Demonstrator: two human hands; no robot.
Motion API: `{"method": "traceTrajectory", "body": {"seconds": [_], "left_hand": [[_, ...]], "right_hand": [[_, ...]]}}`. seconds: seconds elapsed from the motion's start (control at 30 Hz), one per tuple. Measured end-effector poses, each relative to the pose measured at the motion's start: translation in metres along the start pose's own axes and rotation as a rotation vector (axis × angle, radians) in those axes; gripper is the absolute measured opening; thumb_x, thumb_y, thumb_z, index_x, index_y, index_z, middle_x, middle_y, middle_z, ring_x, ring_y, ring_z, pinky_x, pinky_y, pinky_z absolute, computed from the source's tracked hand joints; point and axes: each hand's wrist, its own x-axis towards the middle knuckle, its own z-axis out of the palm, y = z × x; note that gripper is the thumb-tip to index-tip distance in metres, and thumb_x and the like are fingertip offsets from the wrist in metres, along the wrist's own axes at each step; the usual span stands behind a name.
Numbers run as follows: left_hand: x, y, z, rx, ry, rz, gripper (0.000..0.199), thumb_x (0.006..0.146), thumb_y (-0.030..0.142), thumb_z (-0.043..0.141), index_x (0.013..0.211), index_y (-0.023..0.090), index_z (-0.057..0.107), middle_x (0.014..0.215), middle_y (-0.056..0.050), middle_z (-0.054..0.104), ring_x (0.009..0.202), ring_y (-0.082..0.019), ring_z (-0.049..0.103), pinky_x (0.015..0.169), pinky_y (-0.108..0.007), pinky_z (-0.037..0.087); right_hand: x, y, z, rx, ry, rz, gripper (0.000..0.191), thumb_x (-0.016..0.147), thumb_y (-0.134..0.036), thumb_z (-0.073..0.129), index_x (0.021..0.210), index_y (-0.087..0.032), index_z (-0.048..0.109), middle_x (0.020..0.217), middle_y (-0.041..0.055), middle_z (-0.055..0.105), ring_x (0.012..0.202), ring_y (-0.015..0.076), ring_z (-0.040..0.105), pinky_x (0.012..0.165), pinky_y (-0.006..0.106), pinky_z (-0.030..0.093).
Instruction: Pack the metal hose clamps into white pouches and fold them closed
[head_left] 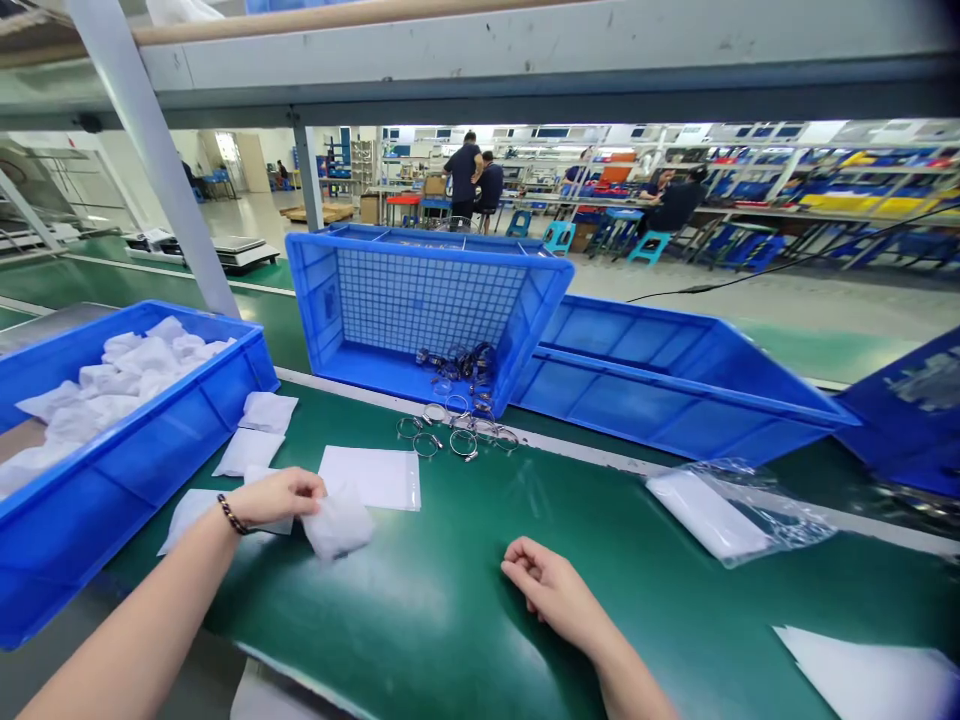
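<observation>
Between the fingertips of my left hand (281, 497) is the edge of a white pouch (339, 522), held just over the green table (450, 600). My right hand (551, 590) rests over the table to the right, its fingers curled; whether anything is in them I cannot make out. Several more white pouches (251, 452) lie left of my left hand, beside a blue bin. A flat white bag (375, 478) lies behind the held pouch. Several metal hose clamps (463, 443) sit on the table in front of a tipped blue crate.
A blue bin (142, 420) of white pouches stands at the left. The tipped blue crate (420, 385) holds more clamps, with another blue crate (675, 390) to its right. A clear plastic bag (739, 515) and white sheets (862, 670) lie at the right. A shelf beam (525, 50) crosses above.
</observation>
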Motion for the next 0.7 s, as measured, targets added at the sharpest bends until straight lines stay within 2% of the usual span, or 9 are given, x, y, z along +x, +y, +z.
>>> {"method": "traceTrajectory", "body": {"seconds": [0.1, 0.2, 0.3, 0.4, 0.47, 0.57, 0.63, 0.7], "left_hand": [[-0.004, -0.008, -0.026, -0.141, 0.217, -0.014, 0.032, 0.054, 0.044, 0.056, 0.056, 0.017, 0.038, 0.081, -0.005, 0.064, 0.067, -0.015, 0.057, 0.057, -0.024, 0.043], [-0.001, -0.013, -0.049, -0.229, 0.444, -0.047, 0.031, 0.053, 0.042, 0.057, 0.059, 0.018, 0.038, 0.062, -0.001, 0.060, 0.055, -0.013, 0.054, 0.051, -0.023, 0.042], [0.009, -0.015, -0.072, -0.188, 0.570, -0.073, 0.028, 0.057, 0.042, 0.055, 0.064, 0.018, 0.042, 0.054, 0.003, 0.053, 0.051, -0.012, 0.054, 0.052, -0.024, 0.045], [0.024, -0.016, -0.096, -0.095, 0.737, -0.119, 0.025, 0.062, 0.039, 0.055, 0.070, 0.016, 0.048, 0.063, -0.002, 0.059, 0.061, -0.016, 0.060, 0.058, -0.028, 0.049], [0.033, -0.015, -0.108, 0.005, 0.888, -0.143, 0.025, 0.068, 0.036, 0.052, 0.081, 0.014, 0.052, 0.079, -0.008, 0.063, 0.078, -0.020, 0.062, 0.069, -0.032, 0.050], [0.041, -0.014, -0.115, 0.171, 1.063, -0.137, 0.035, 0.079, 0.033, 0.041, 0.106, 0.013, 0.049, 0.112, -0.014, 0.058, 0.106, -0.023, 0.053, 0.091, -0.035, 0.042], [0.046, -0.014, -0.110, 0.274, 1.073, -0.113, 0.041, 0.083, 0.034, 0.035, 0.117, 0.014, 0.045, 0.124, -0.012, 0.052, 0.115, -0.022, 0.047, 0.098, -0.033, 0.035], [0.051, -0.017, -0.096, 0.372, 1.013, -0.092, 0.045, 0.084, 0.035, 0.034, 0.123, 0.015, 0.044, 0.130, -0.010, 0.048, 0.120, -0.022, 0.043, 0.102, -0.032, 0.031]], "right_hand": [[0.000, 0.000, 0.000, -0.038, 0.007, -0.016, 0.019, 0.080, -0.039, 0.045, 0.075, -0.021, 0.046, 0.057, -0.0047, 0.043, 0.046, 0.0092, 0.048, 0.041, 0.019, 0.038], [0.000, 0.001, 0.000, -0.040, 0.002, -0.019, 0.019, 0.080, -0.039, 0.044, 0.076, -0.021, 0.046, 0.057, -0.0049, 0.043, 0.046, 0.0092, 0.048, 0.042, 0.019, 0.038], [0.001, 0.003, 0.000, -0.004, -0.002, -0.010, 0.019, 0.080, -0.040, 0.044, 0.077, -0.021, 0.045, 0.058, -0.0055, 0.042, 0.045, 0.0090, 0.047, 0.039, 0.019, 0.037], [0.002, 0.004, 0.001, 0.030, -0.003, 0.001, 0.019, 0.079, -0.040, 0.045, 0.077, -0.021, 0.045, 0.059, -0.0058, 0.040, 0.044, 0.0088, 0.046, 0.037, 0.018, 0.036], [0.003, 0.004, 0.001, 0.041, -0.001, 0.007, 0.020, 0.078, -0.041, 0.045, 0.077, -0.021, 0.044, 0.059, -0.0058, 0.040, 0.043, 0.0085, 0.046, 0.036, 0.018, 0.035], [0.003, 0.004, 0.001, 0.043, 0.006, 0.019, 0.022, 0.077, -0.042, 0.046, 0.077, -0.021, 0.044, 0.060, -0.0057, 0.041, 0.043, 0.0081, 0.046, 0.035, 0.017, 0.035], [0.003, 0.003, 0.001, 0.045, 0.002, 0.022, 0.022, 0.077, -0.042, 0.047, 0.077, -0.020, 0.044, 0.060, -0.0056, 0.041, 0.043, 0.0079, 0.046, 0.035, 0.017, 0.035], [0.003, 0.002, 0.000, 0.048, -0.009, 0.018, 0.021, 0.078, -0.041, 0.046, 0.077, -0.020, 0.044, 0.059, -0.0056, 0.040, 0.044, 0.0077, 0.046, 0.035, 0.016, 0.035]]}}
